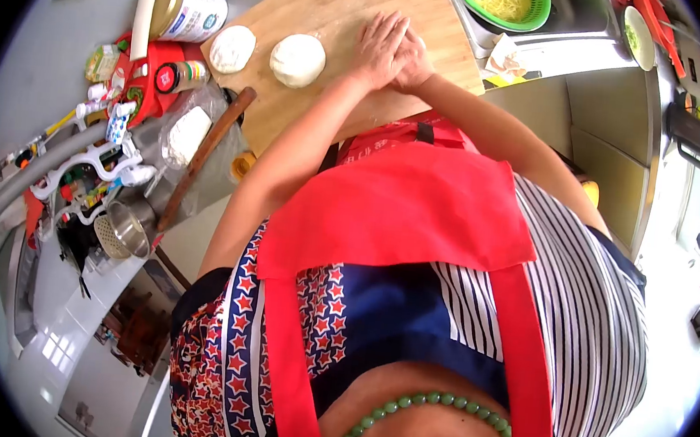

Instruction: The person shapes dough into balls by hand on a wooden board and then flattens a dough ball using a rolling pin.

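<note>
Resting on a wooden board (pixel 342 4), two dough balls (pixel 297 60) are sitting at nine o'clock from the left hand (pixel 379 52), which is overlapping the right hand (pixel 416 64). The left fingers are lying nearly straight, narrowly spaced; the right hand's grip is escaping view, as is anything beneath. Pressing or kneading is seemingly occurring, the next move calling for even palm weight. At two o'clock, a green basket (pixel 539 11) is running out of view.
</note>
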Demonstrator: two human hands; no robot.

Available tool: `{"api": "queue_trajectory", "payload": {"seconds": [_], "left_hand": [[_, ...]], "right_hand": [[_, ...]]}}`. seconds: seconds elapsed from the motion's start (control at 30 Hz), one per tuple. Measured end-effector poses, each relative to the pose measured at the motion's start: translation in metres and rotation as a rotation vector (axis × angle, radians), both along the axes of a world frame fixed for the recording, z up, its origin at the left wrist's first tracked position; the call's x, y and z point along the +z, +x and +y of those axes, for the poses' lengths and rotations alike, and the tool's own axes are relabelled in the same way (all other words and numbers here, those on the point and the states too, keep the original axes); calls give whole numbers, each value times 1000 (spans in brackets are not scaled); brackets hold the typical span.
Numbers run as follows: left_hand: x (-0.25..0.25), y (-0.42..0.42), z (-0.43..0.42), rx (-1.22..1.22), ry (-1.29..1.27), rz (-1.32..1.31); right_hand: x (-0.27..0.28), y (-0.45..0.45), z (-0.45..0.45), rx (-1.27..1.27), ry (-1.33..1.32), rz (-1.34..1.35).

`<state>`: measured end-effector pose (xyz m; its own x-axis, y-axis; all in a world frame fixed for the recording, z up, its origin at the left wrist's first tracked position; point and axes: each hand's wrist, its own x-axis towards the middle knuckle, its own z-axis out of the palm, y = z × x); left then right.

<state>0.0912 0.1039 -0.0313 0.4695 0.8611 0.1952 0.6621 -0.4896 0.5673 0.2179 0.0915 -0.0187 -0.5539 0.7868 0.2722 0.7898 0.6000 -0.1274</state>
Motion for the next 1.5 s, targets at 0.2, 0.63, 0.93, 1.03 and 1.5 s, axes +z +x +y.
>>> {"api": "queue_trajectory", "payload": {"seconds": [0.2, 0.63, 0.93, 1.03, 1.5], "left_hand": [[43, -16, -25, 567, -328, -466], [39, 40, -81, 1076, -1068, -1372], [54, 6, -113, 1094, -923, -1465], [59, -20, -115, 969, -800, -1751], [69, -262, -157, 903, -359, -2112]], "right_hand": [[-11, 7, 29, 55, -376, 483], [36, 49, 2, -17, -690, 563], [11, 16, -10, -58, -1067, 989], [28, -14, -7, 17, -1052, 877], [84, -309, 15, 352, -935, 617]]}}
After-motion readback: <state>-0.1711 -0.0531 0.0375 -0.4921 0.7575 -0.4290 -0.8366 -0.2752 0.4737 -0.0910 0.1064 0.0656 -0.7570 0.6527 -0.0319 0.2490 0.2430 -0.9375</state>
